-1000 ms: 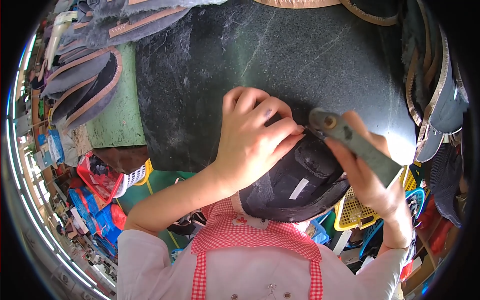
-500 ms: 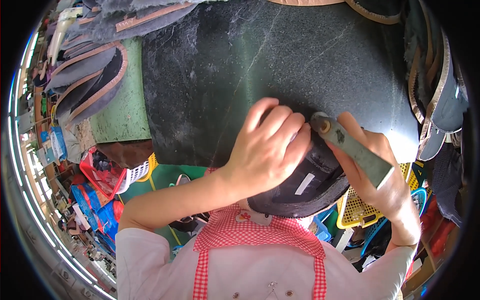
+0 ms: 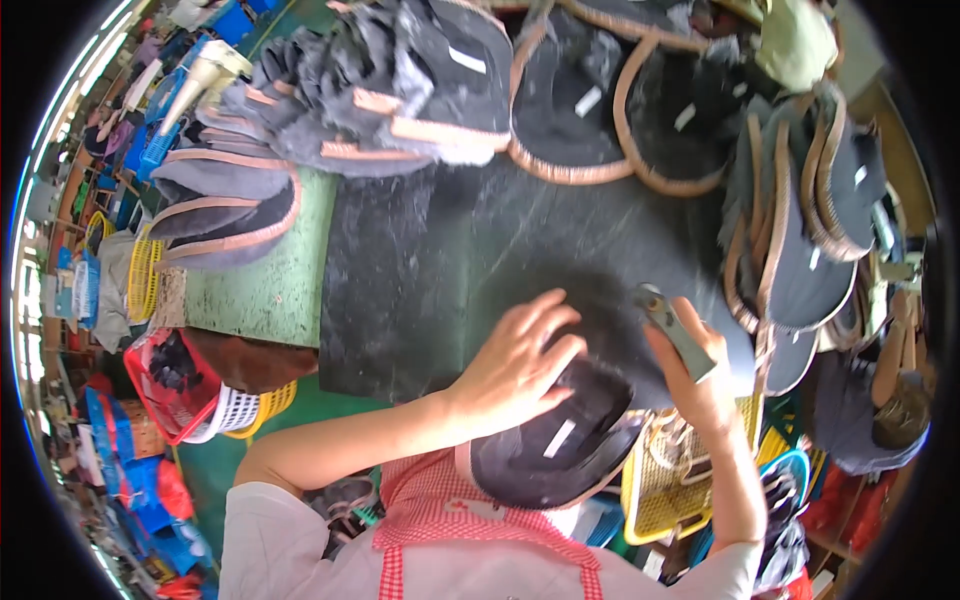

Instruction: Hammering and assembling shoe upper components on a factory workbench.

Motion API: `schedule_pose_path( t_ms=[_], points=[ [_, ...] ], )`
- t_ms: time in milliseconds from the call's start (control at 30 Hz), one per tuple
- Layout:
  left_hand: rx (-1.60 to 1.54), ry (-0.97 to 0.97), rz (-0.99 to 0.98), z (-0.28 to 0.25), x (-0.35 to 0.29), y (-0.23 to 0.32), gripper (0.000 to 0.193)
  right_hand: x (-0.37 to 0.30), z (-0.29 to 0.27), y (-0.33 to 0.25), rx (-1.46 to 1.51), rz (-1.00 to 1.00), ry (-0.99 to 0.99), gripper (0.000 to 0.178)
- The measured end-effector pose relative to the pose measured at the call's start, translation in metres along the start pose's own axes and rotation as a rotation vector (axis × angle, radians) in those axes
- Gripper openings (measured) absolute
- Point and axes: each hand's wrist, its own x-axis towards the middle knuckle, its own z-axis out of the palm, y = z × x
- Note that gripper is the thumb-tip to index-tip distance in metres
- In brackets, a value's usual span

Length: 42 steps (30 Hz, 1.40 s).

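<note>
- Seen from the head camera, a cluttered workshop surrounds a desk [image 3: 270,290] with a green top, partly covered by a dark, scuffed mat [image 3: 450,250].
- Along the far edge of the desk lie heaps of dark caps with tan trim [image 3: 400,80]; more of them are stacked at the right side [image 3: 800,240].
- At the left edge of the desk, a red basket [image 3: 165,385] sits beside a white basket [image 3: 232,408], with yellow and blue crates further off to the left.
- Near the bottom, the person's red-and-white checked apron [image 3: 440,505] shows, with both bare forearms coming up from it.
- A dark cap [image 3: 560,445] rests at the near edge of the mat, just in front of the person, partly overhanging the desk. Its inside faces up and shows a small white label.
- The left hand [image 3: 515,365] lies flat across the top of this cap, fingers spread and pressing down on the fabric; its grip is open, not clamped around anything.
- The right hand [image 3: 700,385] is at the cap's right side, its grip clamped on a small grey tool [image 3: 672,328] that points up and to the left, towards the cap's edge.
- Whether the tool's tip touches the cap cannot be told.
- A yellow mesh basket [image 3: 665,480] sits below the desk edge, under the right forearm.
</note>
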Motion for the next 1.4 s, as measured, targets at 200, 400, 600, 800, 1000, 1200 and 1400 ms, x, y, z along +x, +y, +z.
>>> schedule_pose_path(
  t_ms=[200, 400, 600, 800, 1000, 1200, 1400],
  points=[
    [-0.297, -0.164, -0.203, -0.072, 0.054, 0.012, 0.024, -0.023, -0.009, 0.067, -0.216, 0.043, 0.246, 0.029],
    [0.703, 0.527, -0.159, -0.19, 0.142, -0.111, 0.031, -0.018, -0.019, 0.063, -0.209, 0.003, 0.297, 0.031],
    [0.871, 0.186, -0.061, -0.104, 0.136, -0.101, 0.063, 0.062, -0.019, 0.059, -0.132, -0.217, 0.365, 0.051],
    [0.944, 0.191, -0.145, -0.127, 0.128, -0.197, 0.069, 0.247, -0.042, 0.099, -0.396, -0.312, 0.766, 0.067],
    [1.147, 0.06, -0.308, -0.115, 0.166, -0.209, 0.068, 0.257, -0.054, 0.089, -0.448, -0.166, 0.594, 0.043],
    [0.77, 0.339, -0.092, -0.128, 0.179, -0.185, 0.054, 0.129, -0.043, 0.009, -0.207, -0.432, 0.24, 0.044],
    [-0.384, 0.147, 0.332, -0.132, 0.185, -0.025, 0.031, 0.066, -0.087, -0.046, 0.109, -0.27, 0.282, 0.031]
  ],
)
